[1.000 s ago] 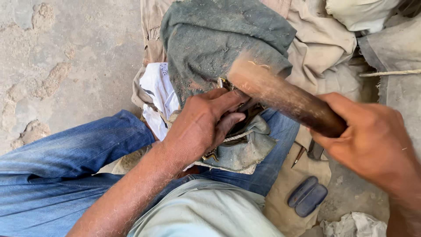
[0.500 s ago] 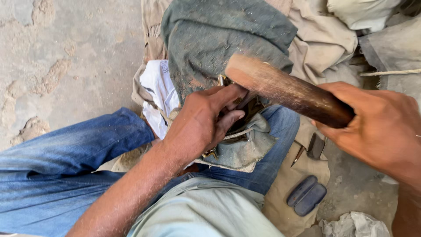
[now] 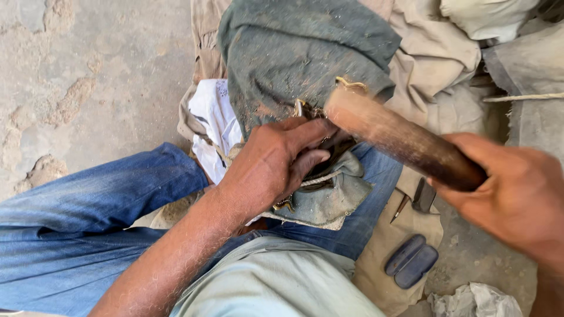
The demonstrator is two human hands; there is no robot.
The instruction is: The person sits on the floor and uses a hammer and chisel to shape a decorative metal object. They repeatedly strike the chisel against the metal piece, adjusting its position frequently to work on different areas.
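My right hand (image 3: 517,196) grips the dark end of a thick wooden mallet (image 3: 399,138), whose pale, blurred head hangs above the grey cloth (image 3: 299,53). My left hand (image 3: 276,161) is closed around a small dark metal piece (image 3: 329,155) pressed onto a cloth-covered block on my lap; most of the piece is hidden under the fingers. A thin brass-coloured bit (image 3: 298,107) sticks out just beyond my left fingers. My jeans-clad legs (image 3: 100,205) lie beneath.
Beige cloths (image 3: 435,53) and a white rag (image 3: 214,114) lie on the concrete floor (image 3: 82,76). A small chisel-like tool (image 3: 420,196) and a dark blue oblong case (image 3: 411,261) rest on beige fabric at the right. Crumpled white cloth (image 3: 470,299) lies at the bottom right.
The mallet and my right hand have shifted right and slightly up, the head now lifted off the work. My left hand keeps its grip in the same place.
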